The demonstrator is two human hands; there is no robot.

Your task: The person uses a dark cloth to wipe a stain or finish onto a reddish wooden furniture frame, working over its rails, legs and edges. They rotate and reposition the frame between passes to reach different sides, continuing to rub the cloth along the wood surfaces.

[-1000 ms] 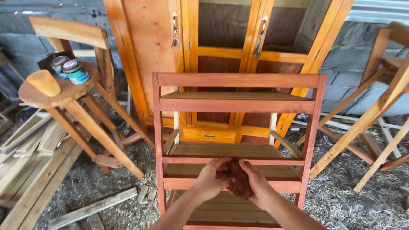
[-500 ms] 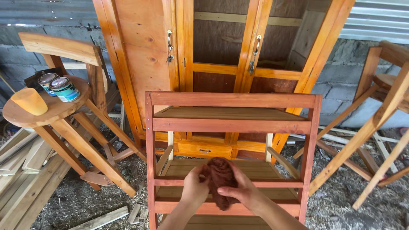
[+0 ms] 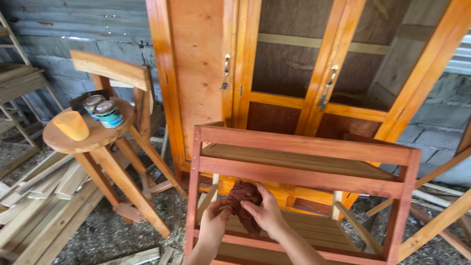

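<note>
Both my hands hold a crumpled reddish-brown rag (image 3: 244,196) in front of a red-stained wooden shelf rack (image 3: 304,147). My left hand (image 3: 215,222) grips the rag from the lower left. My right hand (image 3: 267,212) pinches it from the right. The rag hangs just below the rack's upper shelf and above its lower slatted shelf (image 3: 314,230). Neither hand touches the rack.
Behind the rack stands a tall orange wooden cabinet (image 3: 196,83) with two framed doors and metal handles. At the left, a round wooden stool (image 3: 93,140) carries two tins (image 3: 108,114) and a yellow sponge (image 3: 72,125). Planks lie on the ground at the left; wooden frames lean at the right.
The view has shifted so the rack sits further right and lower. My hands have kept bunching the rag together and hold it slightly higher against the rack.
</note>
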